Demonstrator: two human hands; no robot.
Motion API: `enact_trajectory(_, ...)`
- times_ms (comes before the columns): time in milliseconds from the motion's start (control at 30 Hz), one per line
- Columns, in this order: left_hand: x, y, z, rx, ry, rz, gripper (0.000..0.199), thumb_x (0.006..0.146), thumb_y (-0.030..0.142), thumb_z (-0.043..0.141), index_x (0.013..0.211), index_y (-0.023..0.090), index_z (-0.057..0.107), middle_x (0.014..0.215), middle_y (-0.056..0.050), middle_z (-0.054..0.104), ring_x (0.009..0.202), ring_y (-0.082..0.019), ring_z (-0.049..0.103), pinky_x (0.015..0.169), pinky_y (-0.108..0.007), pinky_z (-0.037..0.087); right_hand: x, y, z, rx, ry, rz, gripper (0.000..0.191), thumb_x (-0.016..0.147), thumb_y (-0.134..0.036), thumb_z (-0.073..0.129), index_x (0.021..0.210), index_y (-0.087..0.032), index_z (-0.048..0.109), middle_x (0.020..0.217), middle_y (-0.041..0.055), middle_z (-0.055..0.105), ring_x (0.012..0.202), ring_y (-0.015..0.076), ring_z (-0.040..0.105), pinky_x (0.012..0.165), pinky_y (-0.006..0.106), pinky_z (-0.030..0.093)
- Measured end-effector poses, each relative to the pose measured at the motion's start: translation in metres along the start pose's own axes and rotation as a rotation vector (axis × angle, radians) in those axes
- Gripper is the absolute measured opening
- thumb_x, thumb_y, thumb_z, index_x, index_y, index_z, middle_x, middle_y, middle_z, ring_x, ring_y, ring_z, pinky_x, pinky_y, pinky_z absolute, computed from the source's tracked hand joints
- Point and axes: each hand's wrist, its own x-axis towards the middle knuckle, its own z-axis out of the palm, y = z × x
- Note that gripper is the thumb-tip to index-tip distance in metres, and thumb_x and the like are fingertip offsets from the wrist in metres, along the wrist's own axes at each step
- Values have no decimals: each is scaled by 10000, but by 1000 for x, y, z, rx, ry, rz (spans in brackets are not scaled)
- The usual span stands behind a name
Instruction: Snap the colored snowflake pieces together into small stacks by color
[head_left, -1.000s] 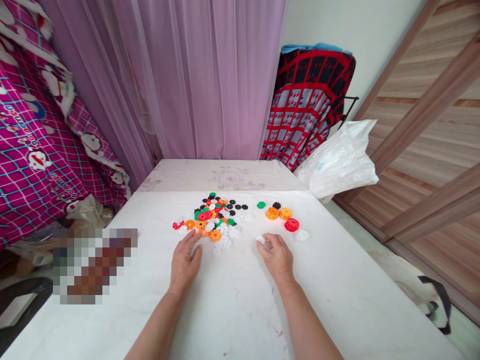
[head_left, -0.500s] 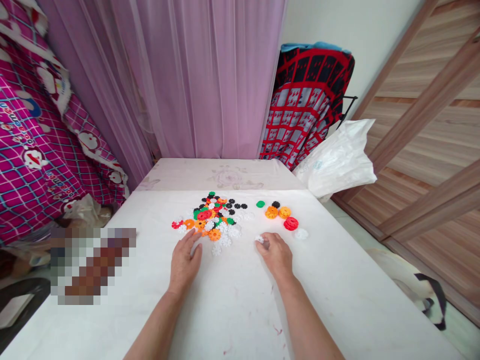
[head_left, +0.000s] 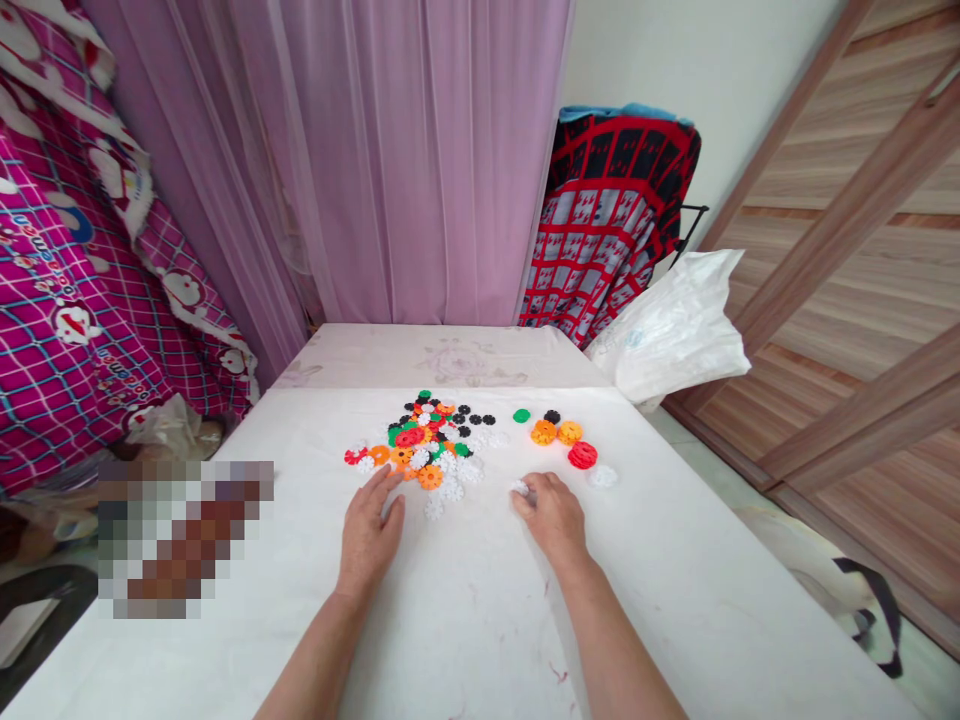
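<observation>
A loose heap of notched plastic discs in orange, white, black, green and red lies on the white-covered table. My left hand rests at the heap's near left edge, fingers apart, beside orange and white discs. To the right of the heap, my right hand pinches a white notched disc between thumb and fingers; part of it is hidden. Beyond that hand sit small separate groups by colour: green, black, orange, red and white discs.
A white plastic bag stands at the table's far right corner. Purple curtains hang behind the table, and a red-and-black patterned cloth beside them. Wooden cupboard doors are on the right. A pink checked cloth hangs at left.
The view has tipped slightly, so the whole scene sits a little lower. Both hands keep nearly the same place, and the white disc stays in my right hand.
</observation>
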Motion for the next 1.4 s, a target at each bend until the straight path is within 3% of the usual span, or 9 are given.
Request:
enact_trajectory(400, 1, -6, 2, -8, 5, 13, 378, 882, 368, 452, 1158, 239, 676, 1317, -95, 620, 1186, -255, 593, 1033, -486, 451, 19, -5, 9, 12, 21, -57, 193, 840, -305, 595, 975, -209, 696, 918, 39, 648, 840, 167, 598, 751, 264, 379)
enact_trajectory(767, 1, -5, 3, 8, 0, 22, 377, 884, 372, 441, 1144, 243, 681, 1301, -92, 635, 1212, -253, 581, 1054, -491, 431, 15, -1, 16, 140, 111, -73, 202, 823, -288, 571, 977, -203, 671, 921, 30, 655, 851, 169, 604, 775, 268, 396)
enact_trajectory(1033, 0, -4, 2, 59, -67, -3, 380, 888, 348, 419, 1164, 258, 665, 1324, -87, 621, 1254, -267, 553, 1090, -562, 360, 13, 3, 21, 203, 169, -121, 196, 862, -291, 501, 924, -194, 660, 870, 29, 647, 807, 166, 596, 767, 273, 408)
enact_trajectory(1400, 1, -3, 1, 67, -69, 8, 381, 879, 359, 420, 1142, 257, 676, 1284, -88, 648, 1229, -273, 575, 1070, -571, 383, 10, 4, 23, 250, 188, -132, 239, 854, -199, 442, 913, -194, 673, 855, 34, 655, 798, 160, 599, 779, 266, 432)
